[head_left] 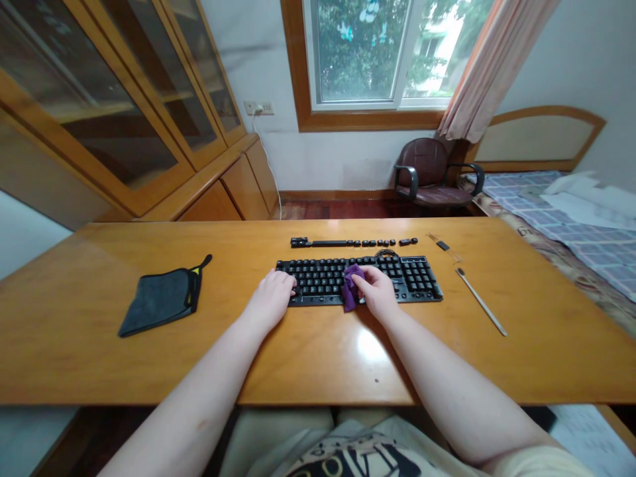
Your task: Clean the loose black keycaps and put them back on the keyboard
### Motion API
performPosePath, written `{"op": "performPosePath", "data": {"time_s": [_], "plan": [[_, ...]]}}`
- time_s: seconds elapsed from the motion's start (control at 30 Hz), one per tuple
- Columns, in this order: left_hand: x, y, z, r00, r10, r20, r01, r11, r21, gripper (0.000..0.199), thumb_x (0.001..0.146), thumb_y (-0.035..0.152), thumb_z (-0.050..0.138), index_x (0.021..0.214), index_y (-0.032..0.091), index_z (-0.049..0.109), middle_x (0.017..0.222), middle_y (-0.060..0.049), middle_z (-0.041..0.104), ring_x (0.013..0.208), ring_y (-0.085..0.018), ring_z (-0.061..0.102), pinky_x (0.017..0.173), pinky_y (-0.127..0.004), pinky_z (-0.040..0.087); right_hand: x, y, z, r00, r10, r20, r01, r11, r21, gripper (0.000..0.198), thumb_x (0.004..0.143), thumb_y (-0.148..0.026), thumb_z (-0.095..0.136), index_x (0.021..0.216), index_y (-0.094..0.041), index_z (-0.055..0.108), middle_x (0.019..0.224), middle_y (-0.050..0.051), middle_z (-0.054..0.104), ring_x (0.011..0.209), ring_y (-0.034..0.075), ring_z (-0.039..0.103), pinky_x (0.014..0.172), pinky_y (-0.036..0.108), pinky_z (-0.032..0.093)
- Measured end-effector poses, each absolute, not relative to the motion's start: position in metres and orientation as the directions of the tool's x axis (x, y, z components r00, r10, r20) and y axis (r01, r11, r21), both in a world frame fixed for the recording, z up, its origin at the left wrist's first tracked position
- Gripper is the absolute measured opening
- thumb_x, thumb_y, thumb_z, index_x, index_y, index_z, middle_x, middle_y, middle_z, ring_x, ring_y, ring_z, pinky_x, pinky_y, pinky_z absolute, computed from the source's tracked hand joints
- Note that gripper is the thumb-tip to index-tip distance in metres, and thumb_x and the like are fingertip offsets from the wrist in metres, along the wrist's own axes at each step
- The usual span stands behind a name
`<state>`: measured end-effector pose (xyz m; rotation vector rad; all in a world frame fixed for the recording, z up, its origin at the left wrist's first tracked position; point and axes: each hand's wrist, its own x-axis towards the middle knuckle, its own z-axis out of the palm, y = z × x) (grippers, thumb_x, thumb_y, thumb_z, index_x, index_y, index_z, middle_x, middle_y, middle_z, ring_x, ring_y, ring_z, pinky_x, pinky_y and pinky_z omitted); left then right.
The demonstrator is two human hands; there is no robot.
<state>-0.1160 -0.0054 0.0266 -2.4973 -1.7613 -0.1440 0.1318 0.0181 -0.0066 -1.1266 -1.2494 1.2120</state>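
On the tabletop (318, 371), toward its far edge, the right hand (378, 290) pinches a cloth (350, 295) that, dragged, could snag the keyboard (320, 278); I cannot tell the left hand (272, 293) grip.

Home bedroom, with bed (586, 228), pink curtain (497, 63), glass-fronted cabinet (124, 132)

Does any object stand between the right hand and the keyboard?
Yes, a purple cloth: the right hand pinches it over the keyboard, near the middle of its length. Nothing else is visible between them.
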Motion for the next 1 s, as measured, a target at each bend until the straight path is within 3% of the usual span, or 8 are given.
{"op": "performPosePath", "data": {"time_s": [0.4, 0.63, 0.87, 1.0], "plan": [[-0.119, -0.007, 0.020, 0.302, 0.947, 0.112, 0.945, -0.313, 0.096, 0.009, 0.081, 0.018, 0.054, 0.088, 0.017, 0.059, 0.091, -0.007, 0.063, 0.093, -0.023, 0.054, 0.100, -0.041, 0.034, 0.132, 0.017, -0.002, -0.048, 0.998, 0.050, -0.023, 0.048, -0.999, 0.029, 0.070, -0.039, 0.063, 0.088, -0.016, 0.064, 0.066, 0.000, 0.062, 0.044, 0.009, 0.046, 0.043, 0.023, 0.038], [-0.126, -0.003, 0.015, 0.248, 0.962, 0.114, 0.942, -0.267, 0.205, 0.011, 0.081, 0.021, 0.053, 0.089, 0.018, 0.059, 0.094, -0.008, 0.062, 0.091, -0.023, 0.054, 0.083, -0.035, 0.044, 0.131, 0.015, 0.002, -0.052, 0.998, 0.044, -0.043, 0.042, -0.998, 0.028, 0.070, -0.037, 0.063, 0.088, -0.017, 0.063, 0.068, 0.001, 0.063, 0.045, 0.009, 0.046, 0.043, 0.023, 0.038], [-0.126, -0.003, 0.014, 0.230, 0.968, 0.099, 0.950, -0.246, 0.193, 0.012, 0.080, 0.022, 0.054, 0.090, 0.020, 0.059, 0.095, -0.007, 0.063, 0.094, -0.023, 0.055, 0.084, -0.035, 0.043, 0.131, 0.015, 0.001, -0.045, 0.998, 0.035, -0.038, 0.034, -0.999, 0.028, 0.070, -0.038, 0.063, 0.088, -0.016, 0.063, 0.069, 0.001, 0.063, 0.046, 0.010, 0.047, 0.044, 0.024, 0.039], [-0.124, -0.003, 0.019, 0.255, 0.963, 0.087, 0.956, -0.265, 0.125, 0.012, 0.081, 0.022, 0.053, 0.091, 0.019, 0.059, 0.095, -0.008, 0.062, 0.094, -0.023, 0.054, 0.083, -0.036, 0.042, 0.130, 0.015, 0.002, -0.039, 0.998, 0.039, -0.036, 0.037, -0.999, 0.027, 0.070, -0.038, 0.063, 0.088, -0.017, 0.063, 0.068, 0.001, 0.063, 0.046, 0.010, 0.047, 0.044, 0.024, 0.040]]}}
